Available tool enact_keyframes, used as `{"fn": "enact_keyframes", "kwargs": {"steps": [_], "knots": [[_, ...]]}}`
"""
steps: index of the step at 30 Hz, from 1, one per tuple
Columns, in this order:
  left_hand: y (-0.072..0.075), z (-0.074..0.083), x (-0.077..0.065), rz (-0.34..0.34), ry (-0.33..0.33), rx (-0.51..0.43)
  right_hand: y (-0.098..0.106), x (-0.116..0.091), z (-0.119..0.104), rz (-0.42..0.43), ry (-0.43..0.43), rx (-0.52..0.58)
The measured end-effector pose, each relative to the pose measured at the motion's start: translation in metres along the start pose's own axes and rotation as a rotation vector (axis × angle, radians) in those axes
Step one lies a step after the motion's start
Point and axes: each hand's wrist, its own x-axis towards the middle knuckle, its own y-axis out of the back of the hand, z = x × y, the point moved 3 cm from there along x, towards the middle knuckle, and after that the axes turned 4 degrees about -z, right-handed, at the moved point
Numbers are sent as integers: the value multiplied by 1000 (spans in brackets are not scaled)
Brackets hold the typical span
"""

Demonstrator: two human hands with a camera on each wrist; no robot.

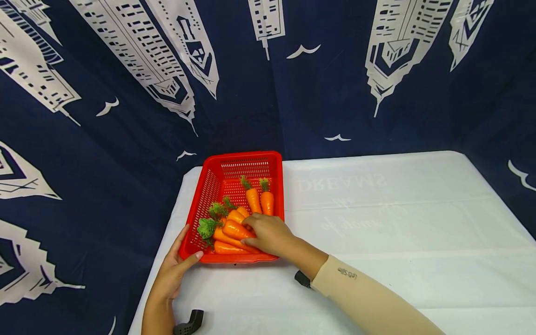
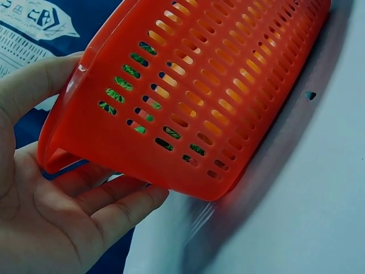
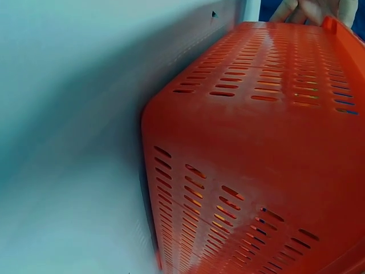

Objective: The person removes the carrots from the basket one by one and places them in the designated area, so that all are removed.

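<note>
1. Nearest, the left hand holds the near-left corner of the red, rectangular, slotted plastic basket, thumb over the near rim.
2. Over the basket, the right hand is gripping: a glossy orange carrot sits between thumb and fingers.
3. Inside, more green-topped orange carrots heap around it; two others lie farther in, tops pointing away.
4. The left wrist view reveals fingertips below the rim; the right wrist view shows the basket's slotted outer walls.
5. Farthest, navy cloth printed with white towers hangs.
</note>
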Motion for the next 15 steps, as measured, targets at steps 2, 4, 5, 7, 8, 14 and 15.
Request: {"fn": "enact_keyframes", "kwargs": {"steps": [2,4,5,7,8,14,15], "knots": [[0,0,0,1,1,-2,0,1,0,-2,-2,-6],[0,-1,0,5,5,-3,0,2,0,1,-1,-8],[0,-1,1,6,6,-3,0,2,0,4,2,-9],[0,-1,1,9,7,-4,0,3,0,10,8,-10],[0,-2,1,10,6,-5,-1,3,1,14,11,-10],[0,-2,1,12,2,-10,0,2,2,23,21,0],[0,-2,1,12,2,-11,0,2,2,23,24,6]]}}
